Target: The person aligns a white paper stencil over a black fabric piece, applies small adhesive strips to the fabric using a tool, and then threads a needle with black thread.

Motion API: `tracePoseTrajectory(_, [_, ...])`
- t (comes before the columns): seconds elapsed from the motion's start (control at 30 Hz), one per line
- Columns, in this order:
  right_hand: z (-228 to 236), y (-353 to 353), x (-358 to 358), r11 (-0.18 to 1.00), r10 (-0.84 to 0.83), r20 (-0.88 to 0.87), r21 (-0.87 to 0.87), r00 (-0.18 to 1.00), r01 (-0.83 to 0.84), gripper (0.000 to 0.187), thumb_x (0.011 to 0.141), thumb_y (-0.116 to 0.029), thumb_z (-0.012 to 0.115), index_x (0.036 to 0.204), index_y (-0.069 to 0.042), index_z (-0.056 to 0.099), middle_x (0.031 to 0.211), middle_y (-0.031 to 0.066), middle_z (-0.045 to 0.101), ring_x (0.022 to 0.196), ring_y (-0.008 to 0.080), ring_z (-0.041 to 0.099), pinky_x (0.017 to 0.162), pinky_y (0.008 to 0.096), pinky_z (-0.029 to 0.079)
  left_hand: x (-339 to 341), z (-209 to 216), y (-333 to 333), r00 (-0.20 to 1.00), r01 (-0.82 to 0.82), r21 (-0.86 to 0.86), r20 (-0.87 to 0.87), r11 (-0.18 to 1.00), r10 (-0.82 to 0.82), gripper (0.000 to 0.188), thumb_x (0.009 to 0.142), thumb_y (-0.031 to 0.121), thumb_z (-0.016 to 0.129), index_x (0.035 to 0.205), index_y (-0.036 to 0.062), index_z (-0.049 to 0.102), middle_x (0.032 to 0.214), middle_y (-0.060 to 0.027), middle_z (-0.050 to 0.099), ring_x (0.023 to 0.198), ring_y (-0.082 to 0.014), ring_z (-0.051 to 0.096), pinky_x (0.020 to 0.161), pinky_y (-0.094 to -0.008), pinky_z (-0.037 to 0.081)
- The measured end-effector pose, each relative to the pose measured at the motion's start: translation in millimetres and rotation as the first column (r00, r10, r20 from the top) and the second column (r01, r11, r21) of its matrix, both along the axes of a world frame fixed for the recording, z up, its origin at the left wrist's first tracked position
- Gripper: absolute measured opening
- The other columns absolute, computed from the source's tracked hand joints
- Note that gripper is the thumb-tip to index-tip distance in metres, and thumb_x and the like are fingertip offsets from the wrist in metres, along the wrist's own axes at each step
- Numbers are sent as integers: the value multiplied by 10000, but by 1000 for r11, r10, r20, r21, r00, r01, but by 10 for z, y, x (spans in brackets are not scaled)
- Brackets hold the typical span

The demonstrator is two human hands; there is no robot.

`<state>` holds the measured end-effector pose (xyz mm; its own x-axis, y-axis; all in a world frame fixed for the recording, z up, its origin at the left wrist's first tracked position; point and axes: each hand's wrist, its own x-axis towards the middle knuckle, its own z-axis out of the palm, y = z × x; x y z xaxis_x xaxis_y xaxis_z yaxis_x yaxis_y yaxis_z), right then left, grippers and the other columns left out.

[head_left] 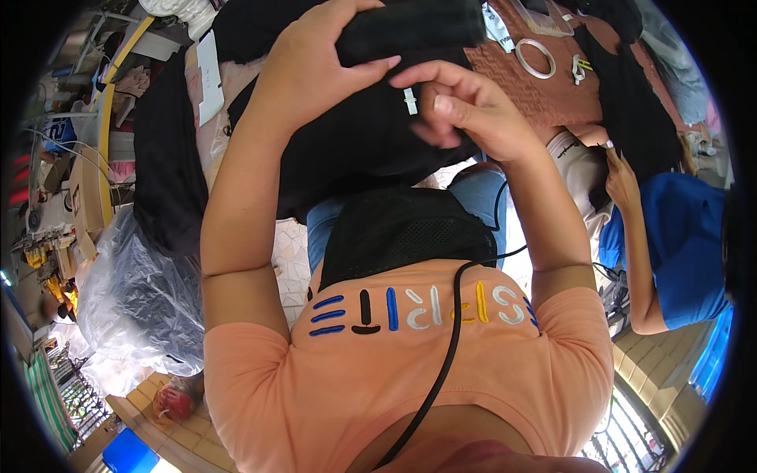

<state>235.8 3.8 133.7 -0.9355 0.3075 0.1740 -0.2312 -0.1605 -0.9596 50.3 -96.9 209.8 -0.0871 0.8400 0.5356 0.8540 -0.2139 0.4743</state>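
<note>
Near the top of the head view, my left hand (311, 67) is closed around a dark, roughly cylindrical object (414, 33), thumb below it and fingers above; its exact kind does not show. Just below its right part, my right hand (473, 106) has the index finger stretched toward the left thumb and the other fingers partly bent and blurred. Nothing shows between those fingers. Under both hands lies black cloth (339, 150), spread over the work surface and hanging toward my lap. A small white tag (410, 101) shows on it between my hands.
Right of my hands, a tape roll (536, 59) rests on brown textured cloth (505, 87). A person in a blue top (682, 236) stands at the right, one hand by the black cloth there. A clear plastic bag (138, 292) bulges at the left, below more black fabric (165, 158).
</note>
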Motion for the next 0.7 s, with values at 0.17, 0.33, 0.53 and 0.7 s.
tracePoseTrajectory(0.17, [199, 207, 363, 935, -347, -70, 54, 935, 351, 275, 1002, -243, 486, 1022, -15, 641, 584, -88, 358, 478, 13, 272, 443, 196, 193, -187, -94, -22, 993, -111, -161, 26, 981, 116, 428, 666, 107, 786, 1042, 56, 588, 992, -129, 632, 934, -284, 634, 814, -340, 487])
tracePoseTrajectory(0.33, [357, 450, 731, 833, -550, -163, -32, 819, 553, 265, 1019, -209, 440, 1070, -11, 609, 587, -68, 283, 491, 45, 239, 459, 223, 195, -385, -275, 15, 999, -33, -85, -15, 996, 31, 434, 667, 111, 789, 1048, 62, 587, 991, -128, 629, 933, -286, 632, 811, -341, 487])
tracePoseTrajectory(0.53, [488, 647, 1036, 699, -703, -292, -121, 648, 705, 265, 1011, -220, 462, 1054, -13, 622, 618, -68, 319, 497, 35, 226, 459, 212, 181, -619, -286, -187, 965, -259, -93, -66, 961, 254, 482, 665, 145, 788, 1100, 84, 589, 1050, -115, 622, 1000, -296, 609, 869, -362, 465])
tracePoseTrajectory(0.7, [484, 595, 1209, 388, -864, -353, -12, 359, 922, 264, 994, -202, 514, 1024, 31, 633, 620, -61, 374, 510, 18, 259, 451, 203, 167, -959, -466, -388, 870, -492, 89, 18, 866, 493, 568, 691, 276, 848, 1152, 56, 600, 1079, -92, 649, 985, -196, 625, 889, -316, 464])
